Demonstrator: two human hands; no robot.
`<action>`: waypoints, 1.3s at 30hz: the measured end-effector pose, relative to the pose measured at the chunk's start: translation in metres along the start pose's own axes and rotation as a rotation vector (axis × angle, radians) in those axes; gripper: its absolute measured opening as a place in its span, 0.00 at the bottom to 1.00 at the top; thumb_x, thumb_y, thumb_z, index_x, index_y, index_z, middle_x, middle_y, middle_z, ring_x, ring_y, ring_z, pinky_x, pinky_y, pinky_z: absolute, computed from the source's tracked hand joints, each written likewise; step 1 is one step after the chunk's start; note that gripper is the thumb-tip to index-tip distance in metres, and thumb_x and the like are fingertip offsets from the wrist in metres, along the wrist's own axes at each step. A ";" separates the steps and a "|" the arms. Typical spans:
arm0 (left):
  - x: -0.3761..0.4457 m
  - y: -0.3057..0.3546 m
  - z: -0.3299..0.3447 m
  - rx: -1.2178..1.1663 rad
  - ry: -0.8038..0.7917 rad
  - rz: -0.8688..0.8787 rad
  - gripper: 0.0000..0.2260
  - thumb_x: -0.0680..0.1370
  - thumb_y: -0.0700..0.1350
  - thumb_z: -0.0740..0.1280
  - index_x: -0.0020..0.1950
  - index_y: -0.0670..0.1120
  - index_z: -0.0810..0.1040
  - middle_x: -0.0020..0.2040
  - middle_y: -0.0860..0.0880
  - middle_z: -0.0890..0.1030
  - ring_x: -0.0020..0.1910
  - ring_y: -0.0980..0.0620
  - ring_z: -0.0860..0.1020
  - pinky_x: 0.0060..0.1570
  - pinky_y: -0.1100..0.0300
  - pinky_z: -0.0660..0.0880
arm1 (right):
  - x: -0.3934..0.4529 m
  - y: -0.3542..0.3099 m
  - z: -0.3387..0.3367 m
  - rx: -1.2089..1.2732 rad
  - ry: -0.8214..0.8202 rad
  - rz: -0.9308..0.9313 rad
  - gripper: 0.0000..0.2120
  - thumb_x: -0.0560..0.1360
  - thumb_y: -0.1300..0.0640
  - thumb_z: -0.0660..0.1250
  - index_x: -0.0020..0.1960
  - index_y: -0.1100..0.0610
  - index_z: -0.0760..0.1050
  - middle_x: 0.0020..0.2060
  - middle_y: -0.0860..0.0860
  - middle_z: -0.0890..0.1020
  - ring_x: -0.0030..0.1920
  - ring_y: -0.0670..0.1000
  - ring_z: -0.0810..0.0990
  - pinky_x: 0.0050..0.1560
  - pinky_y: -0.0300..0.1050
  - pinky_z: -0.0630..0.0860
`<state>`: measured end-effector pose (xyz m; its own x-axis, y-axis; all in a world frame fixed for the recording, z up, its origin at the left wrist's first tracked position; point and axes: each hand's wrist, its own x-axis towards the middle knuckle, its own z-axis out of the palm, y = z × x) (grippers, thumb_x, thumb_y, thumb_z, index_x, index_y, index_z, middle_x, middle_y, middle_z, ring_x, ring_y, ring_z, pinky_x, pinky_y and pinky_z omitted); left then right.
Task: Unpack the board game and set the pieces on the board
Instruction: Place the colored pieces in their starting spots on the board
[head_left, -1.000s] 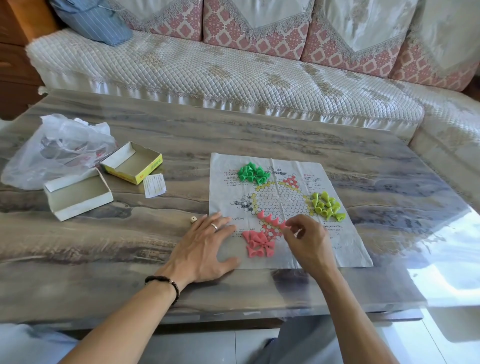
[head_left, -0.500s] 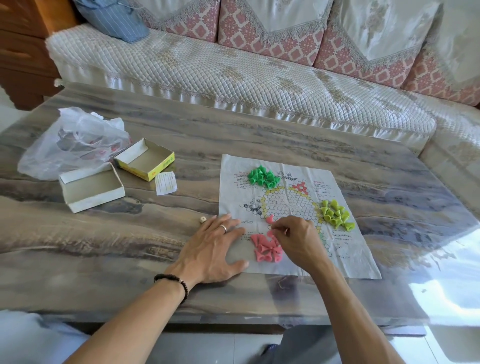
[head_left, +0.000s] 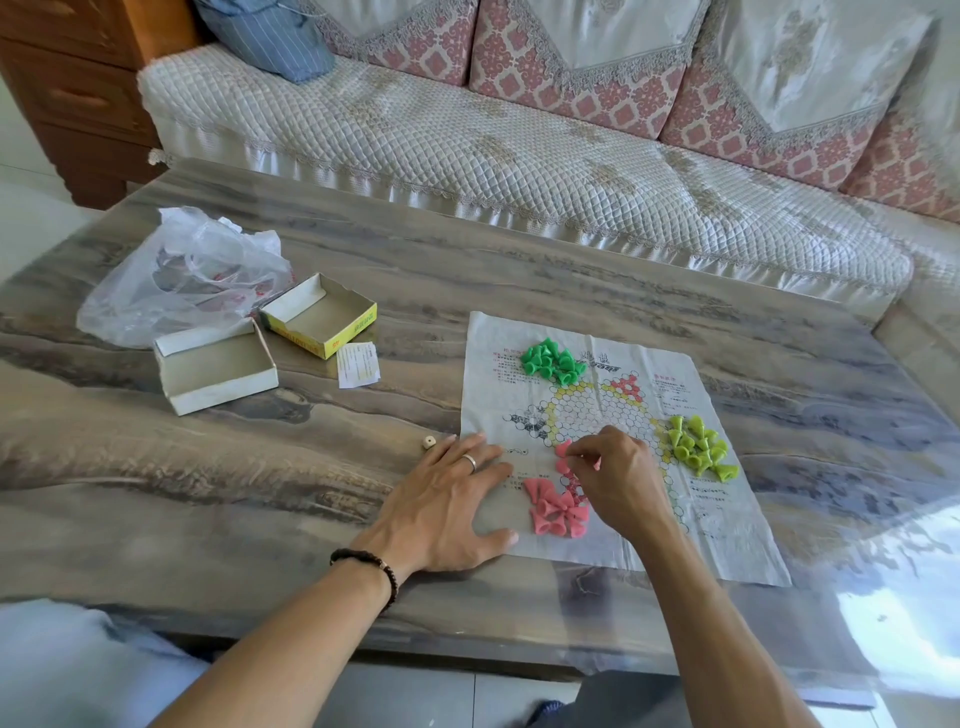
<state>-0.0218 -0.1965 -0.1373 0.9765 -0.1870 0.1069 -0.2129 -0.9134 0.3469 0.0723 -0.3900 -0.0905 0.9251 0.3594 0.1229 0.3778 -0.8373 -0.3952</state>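
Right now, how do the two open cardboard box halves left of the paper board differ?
The yellow-sided box half lies farther back, beside the plastic bag; the white-sided box half lies nearer the person. The yellow-sided one has printed yellow walls; the white-sided one has plain whitish walls. The white-sided half looks somewhat larger in this view, though the wide lens may add to that. Both rest open side up on the table, with nothing visible inside.

Left hand (head_left: 447, 506) lies flat, fingers spread; right hand (head_left: 621, 480) curled in a pinching grip.
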 end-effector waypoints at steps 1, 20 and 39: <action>0.000 0.000 0.000 0.002 -0.003 -0.001 0.35 0.72 0.68 0.58 0.74 0.52 0.63 0.77 0.51 0.60 0.77 0.53 0.49 0.75 0.52 0.46 | 0.000 0.000 0.000 0.000 0.003 0.002 0.07 0.74 0.61 0.69 0.48 0.55 0.84 0.42 0.49 0.81 0.34 0.45 0.77 0.32 0.40 0.75; -0.001 0.002 -0.002 -0.009 0.024 0.010 0.35 0.72 0.67 0.60 0.74 0.50 0.65 0.77 0.51 0.61 0.77 0.53 0.50 0.75 0.53 0.47 | -0.031 0.012 0.000 -0.023 -0.172 -0.090 0.06 0.73 0.57 0.69 0.47 0.50 0.82 0.45 0.44 0.80 0.40 0.45 0.78 0.41 0.47 0.78; -0.002 0.003 -0.005 -0.008 0.008 0.002 0.35 0.72 0.68 0.59 0.75 0.51 0.63 0.77 0.51 0.60 0.77 0.53 0.49 0.75 0.55 0.45 | -0.035 0.017 -0.015 0.267 0.034 -0.011 0.04 0.74 0.60 0.69 0.45 0.53 0.81 0.37 0.43 0.82 0.39 0.41 0.79 0.38 0.34 0.74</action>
<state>-0.0242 -0.1971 -0.1323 0.9757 -0.1861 0.1156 -0.2156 -0.9101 0.3540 0.0466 -0.4228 -0.0882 0.9234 0.3500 0.1577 0.3685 -0.6932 -0.6194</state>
